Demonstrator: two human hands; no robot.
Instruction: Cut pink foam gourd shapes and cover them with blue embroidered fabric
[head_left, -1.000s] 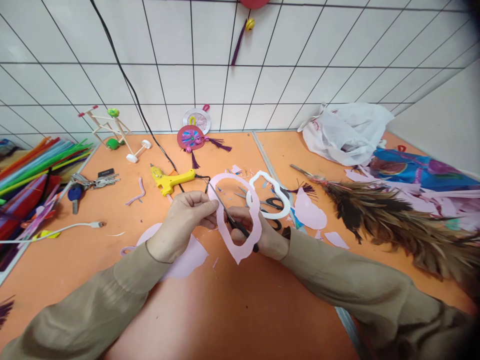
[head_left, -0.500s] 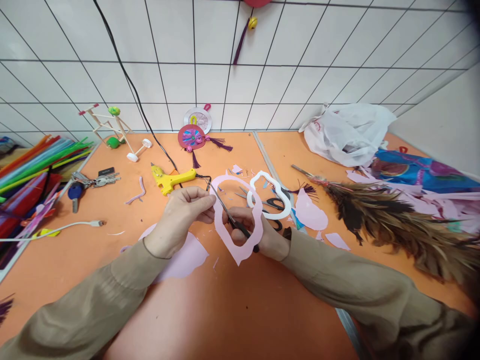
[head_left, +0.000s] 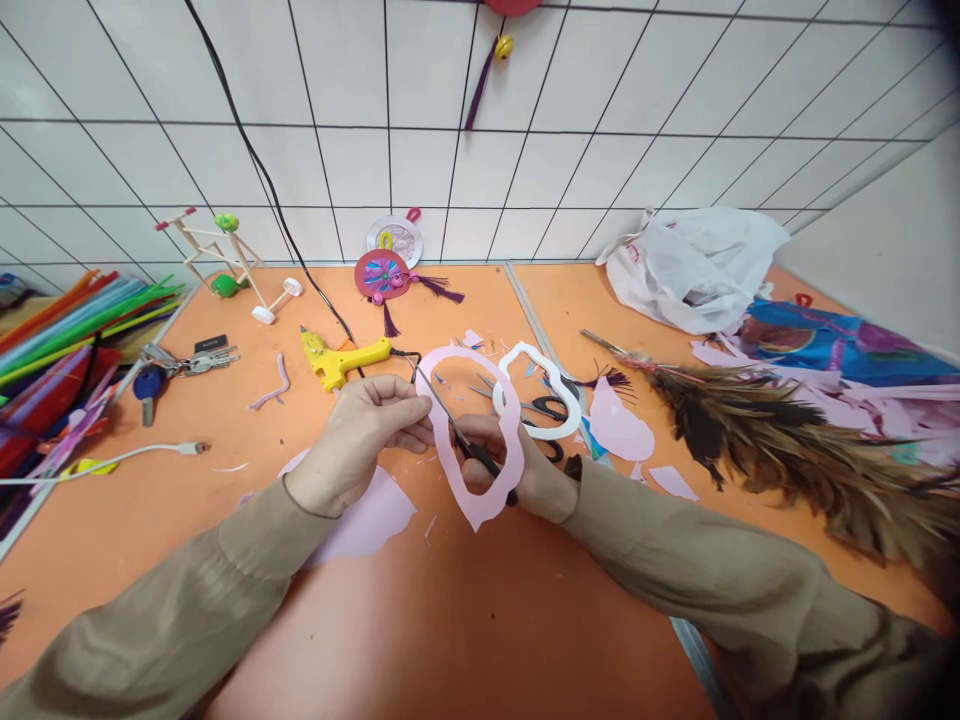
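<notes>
Between my hands hangs a pink paper frame [head_left: 512,465] with a wavy edge, a large hole in the middle and a point at the bottom. My left hand [head_left: 367,430] pinches its left edge between thumb and fingers. My right hand [head_left: 536,465], partly behind the paper, grips black-handled scissors [head_left: 486,458]. Their blades slant up to the left, against the frame's left side near my left fingertips. Just behind stands out a white wavy frame [head_left: 568,415], lying over a second pair of scissors [head_left: 550,407]. Under my left wrist lies a larger pink paper sheet [head_left: 375,520].
A yellow glue gun [head_left: 345,362] with a black cord lies beyond my left hand. Keys [head_left: 180,365] and a white cable [head_left: 150,452] are at left. Pink scraps [head_left: 621,422], a feather duster [head_left: 780,450] and a white plastic bag [head_left: 694,265] are at right.
The pink frame's left side has shifted slightly to the left near my left fingertips. Both hands keep almost the same place and hold.
</notes>
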